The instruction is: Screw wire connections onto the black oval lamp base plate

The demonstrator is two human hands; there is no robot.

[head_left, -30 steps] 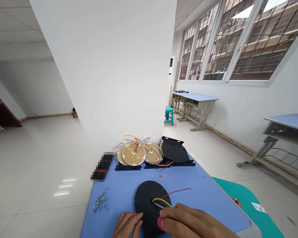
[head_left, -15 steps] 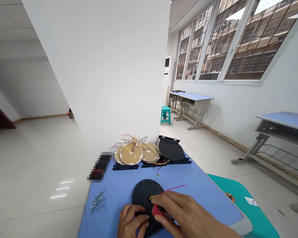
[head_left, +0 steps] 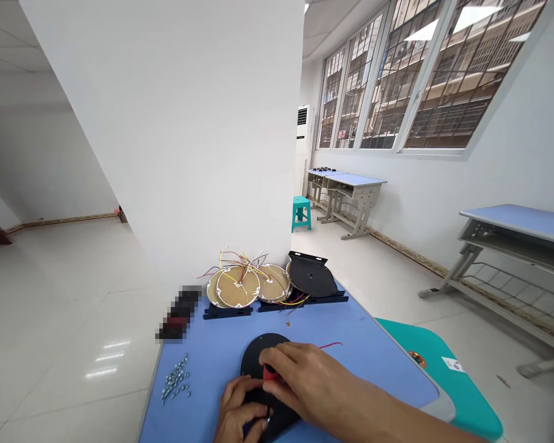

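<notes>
A black round plate [head_left: 258, 354] lies flat on the blue table [head_left: 351, 357] in front of me, with a red wire [head_left: 330, 345] running out from under my hand to the right. My right hand [head_left: 300, 381] rests over the plate's middle, fingers curled round a red-handled tool [head_left: 269, 373]. My left hand [head_left: 235, 409] grips the plate's near edge, and a small metal part shows at its fingertips.
At the table's far edge stand several tan discs [head_left: 233, 287] with loose coloured wires and a black plate [head_left: 310, 277] on black racks. A pile of small silver screws [head_left: 175, 377] lies at the left. A teal stool [head_left: 436, 375] is at my right. Other desks line the windowed wall.
My right hand moved left and forward across the plate with the red tool, covering the yellow wires. My left hand closed on the plate's near edge. The view shifted slightly.
</notes>
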